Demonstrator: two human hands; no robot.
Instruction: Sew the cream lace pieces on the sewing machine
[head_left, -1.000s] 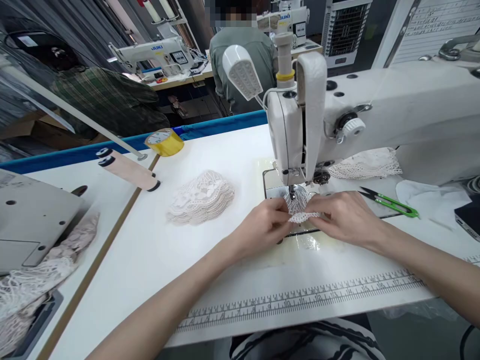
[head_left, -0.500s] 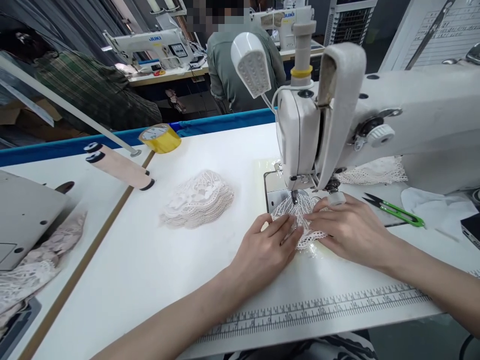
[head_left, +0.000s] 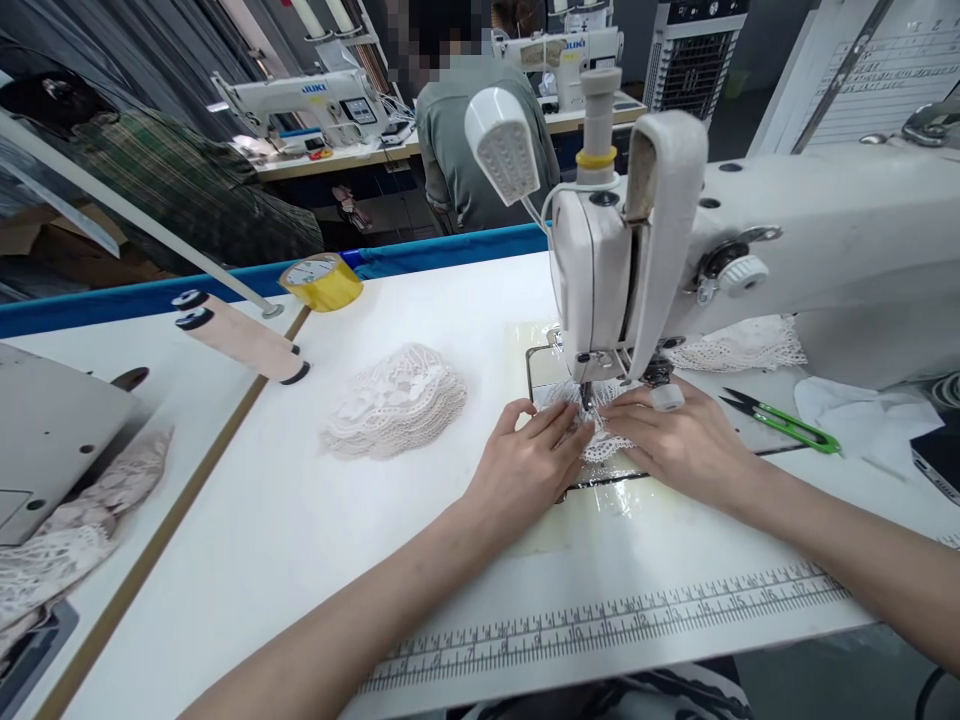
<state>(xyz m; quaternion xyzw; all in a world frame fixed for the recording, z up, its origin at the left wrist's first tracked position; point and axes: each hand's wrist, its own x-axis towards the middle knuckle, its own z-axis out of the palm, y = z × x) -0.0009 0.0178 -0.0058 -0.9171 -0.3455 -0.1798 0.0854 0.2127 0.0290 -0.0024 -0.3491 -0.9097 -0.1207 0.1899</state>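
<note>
A small white lace piece (head_left: 602, 440) lies flat under the needle of the white sewing machine (head_left: 750, 250). My left hand (head_left: 525, 465) presses its fingers on the lace's left side. My right hand (head_left: 679, 445) presses flat on the right side, a thimble-like cap on one finger. Both hands lie on the fabric with fingers extended, most of the lace hidden beneath them. A pile of similar lace pieces (head_left: 394, 400) rests to the left of my left hand.
Green thread snips (head_left: 784, 420) lie right of my hand, more lace (head_left: 739, 345) behind the machine arm. A yellow tape roll (head_left: 321, 282) and a pink tube (head_left: 240, 340) sit far left. A printed ruler (head_left: 622, 615) runs along the table's front. A person stands beyond the table.
The lace went from pinched up between my fingers to spread flat on the machine bed, and both hands now press it down closer to the needle.
</note>
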